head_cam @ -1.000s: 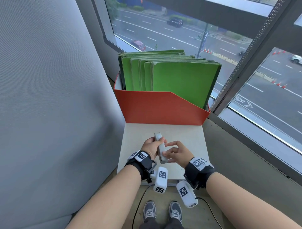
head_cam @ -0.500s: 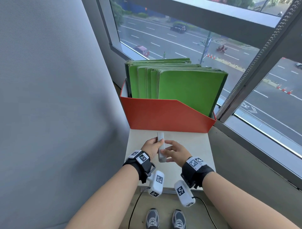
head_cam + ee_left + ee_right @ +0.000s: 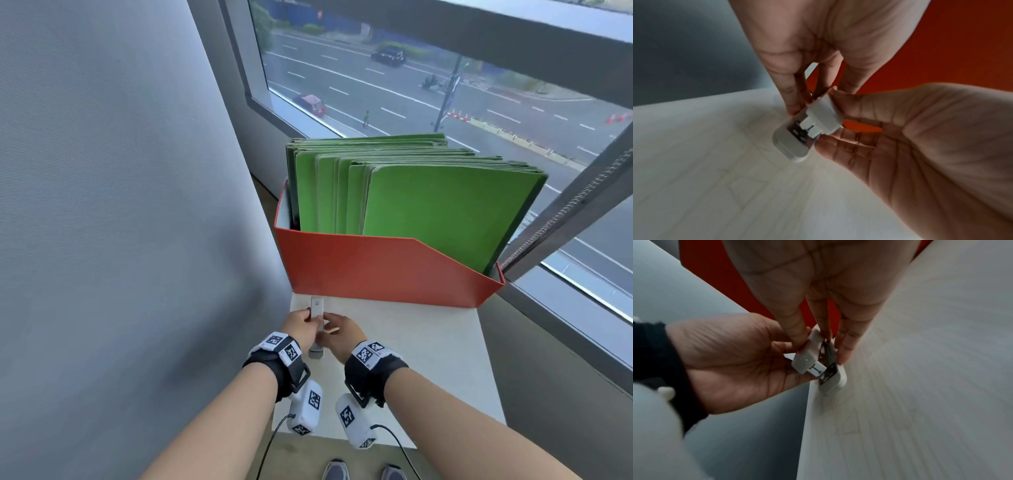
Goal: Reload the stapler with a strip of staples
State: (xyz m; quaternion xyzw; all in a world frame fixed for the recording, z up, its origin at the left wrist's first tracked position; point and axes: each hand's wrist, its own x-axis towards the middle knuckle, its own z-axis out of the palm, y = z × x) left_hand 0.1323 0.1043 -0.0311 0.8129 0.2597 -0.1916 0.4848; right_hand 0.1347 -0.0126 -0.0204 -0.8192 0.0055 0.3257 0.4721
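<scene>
A small white stapler (image 3: 317,305) lies lengthwise near the left edge of the white table (image 3: 418,346), with both hands on it. My left hand (image 3: 310,317) pinches its left side and my right hand (image 3: 329,325) pinches the right. In the left wrist view the stapler (image 3: 824,113) has its top arm raised a little off the base, with dark metal showing in the gap. The right wrist view shows the stapler (image 3: 830,382) with its rear base corner on the table. I see no loose staple strip.
A red file box (image 3: 376,270) full of green folders (image 3: 445,209) stands just behind the stapler. A grey partition (image 3: 120,205) runs along the table's left edge. A window (image 3: 411,89) and its ledge are to the right.
The stapler, held tilted up in the air a second ago, has come down to the table near its left edge. Both hands stayed on it and came down with it.
</scene>
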